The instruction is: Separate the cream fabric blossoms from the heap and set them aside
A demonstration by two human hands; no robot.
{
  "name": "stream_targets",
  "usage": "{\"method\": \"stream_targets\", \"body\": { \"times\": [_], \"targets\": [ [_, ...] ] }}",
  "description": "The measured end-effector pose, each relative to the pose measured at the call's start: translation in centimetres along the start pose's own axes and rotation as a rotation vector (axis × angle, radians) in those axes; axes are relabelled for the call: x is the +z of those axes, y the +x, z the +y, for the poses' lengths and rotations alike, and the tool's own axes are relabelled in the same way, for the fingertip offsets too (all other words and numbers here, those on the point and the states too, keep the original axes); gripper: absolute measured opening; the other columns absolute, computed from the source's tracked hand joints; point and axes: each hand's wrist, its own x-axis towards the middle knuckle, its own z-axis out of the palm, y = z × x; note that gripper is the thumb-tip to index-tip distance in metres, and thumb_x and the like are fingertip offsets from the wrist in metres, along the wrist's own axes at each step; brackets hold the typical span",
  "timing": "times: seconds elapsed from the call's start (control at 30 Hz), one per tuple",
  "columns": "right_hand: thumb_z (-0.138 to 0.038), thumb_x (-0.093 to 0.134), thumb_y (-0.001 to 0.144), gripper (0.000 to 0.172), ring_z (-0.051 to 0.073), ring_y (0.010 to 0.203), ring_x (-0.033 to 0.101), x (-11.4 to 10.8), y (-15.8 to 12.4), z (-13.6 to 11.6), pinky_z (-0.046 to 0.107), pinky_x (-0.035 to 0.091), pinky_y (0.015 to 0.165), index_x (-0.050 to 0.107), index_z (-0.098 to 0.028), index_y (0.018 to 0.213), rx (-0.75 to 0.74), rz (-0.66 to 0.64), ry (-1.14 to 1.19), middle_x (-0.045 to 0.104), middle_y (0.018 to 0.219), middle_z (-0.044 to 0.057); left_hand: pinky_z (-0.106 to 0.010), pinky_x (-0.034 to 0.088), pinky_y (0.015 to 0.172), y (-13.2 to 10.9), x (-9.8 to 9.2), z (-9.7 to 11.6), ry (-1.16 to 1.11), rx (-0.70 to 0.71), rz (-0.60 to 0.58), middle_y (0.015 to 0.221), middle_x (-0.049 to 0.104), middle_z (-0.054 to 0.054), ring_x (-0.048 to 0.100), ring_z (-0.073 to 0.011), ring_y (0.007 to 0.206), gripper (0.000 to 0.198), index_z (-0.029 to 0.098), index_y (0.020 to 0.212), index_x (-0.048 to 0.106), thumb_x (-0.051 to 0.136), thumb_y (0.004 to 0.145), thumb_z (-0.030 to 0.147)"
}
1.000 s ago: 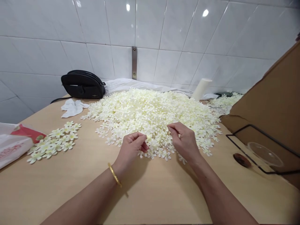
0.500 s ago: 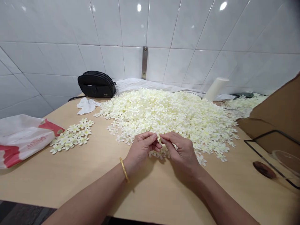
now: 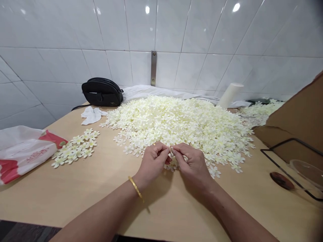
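Note:
A big heap of cream-white fabric flowers [image 3: 181,124] covers the middle of the wooden table [image 3: 83,188]. At its near edge my left hand [image 3: 152,161], with a gold bangle on the wrist, and my right hand [image 3: 190,163] meet fingertip to fingertip. Both pinch one small flower [image 3: 171,150] between them, just above the table. A small separate group of flowers [image 3: 74,148] lies flat to the left.
A black pouch [image 3: 102,91] sits by the tiled wall, a crumpled white cloth [image 3: 92,115] in front of it. A white and red plastic bag [image 3: 22,151] lies at the left edge. A white roll [image 3: 229,95], brown cardboard [image 3: 297,117] and a wire rack with a clear lid [image 3: 302,168] stand to the right.
My hands, apart on the heap's edge a second ago, have come together and now pinch one flower between them. The view has shifted left and slightly back.

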Motion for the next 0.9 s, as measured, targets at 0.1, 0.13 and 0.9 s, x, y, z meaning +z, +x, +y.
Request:
{"method": "stream_targets", "body": {
  "times": [0.1,0.13,0.9],
  "targets": [
    [-0.023,0.048,0.078,0.017,0.013,0.061,0.052,-0.1,0.2,0.0,0.024,0.042,0.057,0.062,-0.015,0.071,0.137,0.051,0.088,0.058,0.065,0.003,-0.022,0.041,0.052,-0.1,0.0,0.0,0.033,-0.042,0.043,0.052,0.051,0.001,0.049,-0.0094,0.049,0.019,0.014,0.059,0.050,0.047,0.074,0.025],
    [-0.024,0.049,0.077,0.016,0.013,0.060,0.052,-0.2,0.4,0.1,0.023,0.042,0.055,0.062,-0.015,0.072,0.200,0.072,0.149,0.058,0.064,0.002,-0.021,0.040,0.051,-0.1,-0.1,-0.1,0.022,-0.052,0.053,0.051,0.051,0.001,0.049,-0.0092,0.049,0.019,0.015,0.059,0.049,0.046,0.075,0.026],
    [-0.014,0.042,0.080,0.022,0.018,0.084,0.051,-1.7,1.0,2.5,0.031,0.043,0.073,0.059,-0.015,0.094,-0.125,0.175,-0.362,0.056,0.085,0.008,-0.018,0.037,0.047,0.4,-0.4,-0.2,-0.032,-0.119,0.142,0.048,0.050,0.003,0.046,-0.0081,0.046,0.017,0.015,0.058,0.049,0.051,0.070,0.027]
  ]
}}
